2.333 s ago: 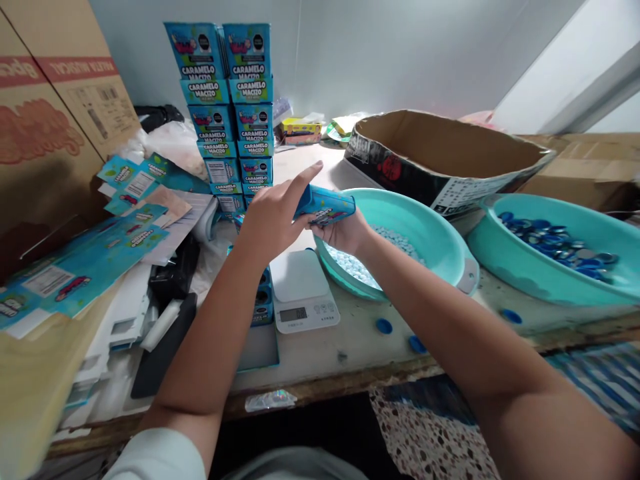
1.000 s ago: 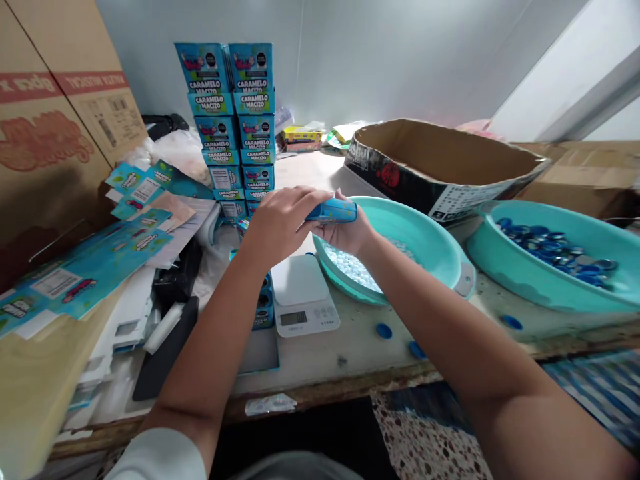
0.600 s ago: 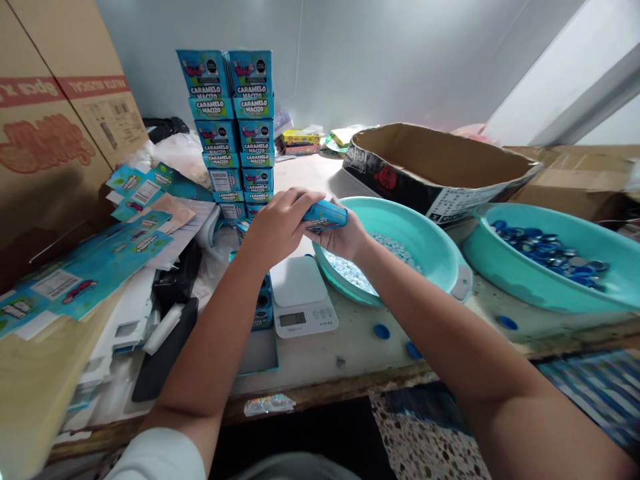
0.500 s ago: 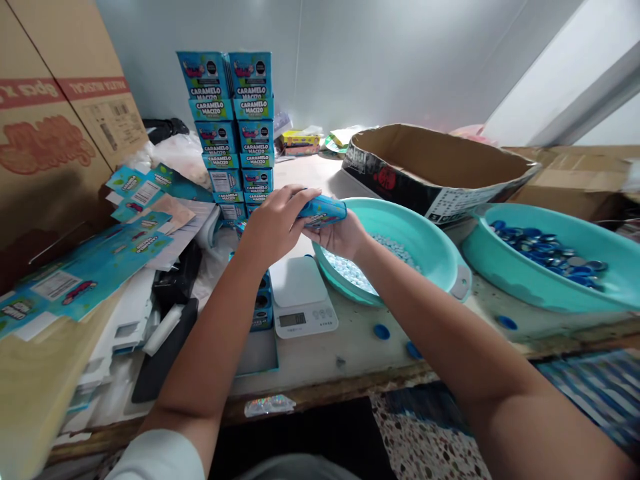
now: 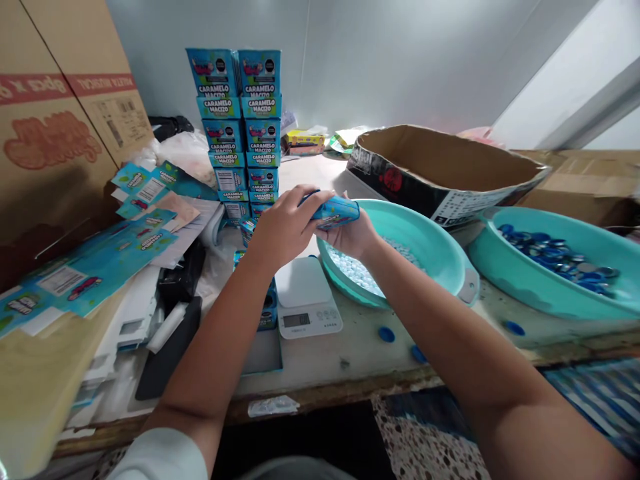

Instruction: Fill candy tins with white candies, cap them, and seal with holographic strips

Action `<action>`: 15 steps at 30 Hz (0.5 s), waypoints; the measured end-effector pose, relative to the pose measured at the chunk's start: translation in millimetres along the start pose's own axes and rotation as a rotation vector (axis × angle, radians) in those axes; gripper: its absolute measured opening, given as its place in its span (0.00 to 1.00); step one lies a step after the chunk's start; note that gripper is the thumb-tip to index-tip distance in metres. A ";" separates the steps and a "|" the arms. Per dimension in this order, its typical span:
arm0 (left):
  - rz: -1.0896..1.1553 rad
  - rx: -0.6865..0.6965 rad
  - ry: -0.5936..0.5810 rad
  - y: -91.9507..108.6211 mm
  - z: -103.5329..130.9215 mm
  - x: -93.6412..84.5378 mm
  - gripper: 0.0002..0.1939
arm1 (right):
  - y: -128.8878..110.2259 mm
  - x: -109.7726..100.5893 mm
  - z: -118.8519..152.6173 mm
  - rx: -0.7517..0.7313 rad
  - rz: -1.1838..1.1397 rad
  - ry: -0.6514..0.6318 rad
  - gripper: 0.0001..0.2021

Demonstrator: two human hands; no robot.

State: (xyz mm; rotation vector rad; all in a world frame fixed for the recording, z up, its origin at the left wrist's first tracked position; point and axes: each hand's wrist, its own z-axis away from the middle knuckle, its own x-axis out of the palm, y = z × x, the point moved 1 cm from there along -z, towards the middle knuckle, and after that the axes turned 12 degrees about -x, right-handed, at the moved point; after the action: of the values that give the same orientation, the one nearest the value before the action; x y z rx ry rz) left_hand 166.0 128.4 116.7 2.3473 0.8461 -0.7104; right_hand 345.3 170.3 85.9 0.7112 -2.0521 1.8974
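While one scale (image 5: 303,281) sits below, two hands (image 5: 320,230) clasp one blue box (image 5: 337,211).

Backs onto a smooth grey wall (image 5: 380,60) with a thin upright seam (image 5: 305,40), meets a slanting white panel (image 5: 545,73) at the right, and shows soft light across a pale table (image 5: 320,363) with a worn brown edge, above a speckled floor (image 5: 410,437).
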 end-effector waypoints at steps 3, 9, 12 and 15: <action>0.010 -0.012 0.069 -2.2 -1.4 -1.2 0.21 | -3.7 1.4 0.1 0.012 0.001 0.018 0.18; 0.012 -0.046 0.010 -4.4 -0.2 -3.0 0.20 | -2.0 4.4 3.2 0.045 0.014 0.017 0.17; 0.021 -0.061 0.067 -1.2 0.3 -5.5 0.20 | -0.1 3.9 3.8 0.041 0.023 -0.005 0.18; 0.026 -0.077 0.067 -0.2 0.3 -4.6 0.20 | -1.2 1.8 3.3 0.027 0.033 -0.019 0.19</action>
State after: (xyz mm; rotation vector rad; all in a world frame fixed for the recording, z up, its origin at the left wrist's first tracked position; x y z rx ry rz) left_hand 162.7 126.6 119.3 2.3200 0.8545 -0.5814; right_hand 344.8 166.7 87.4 0.7079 -2.0655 1.9473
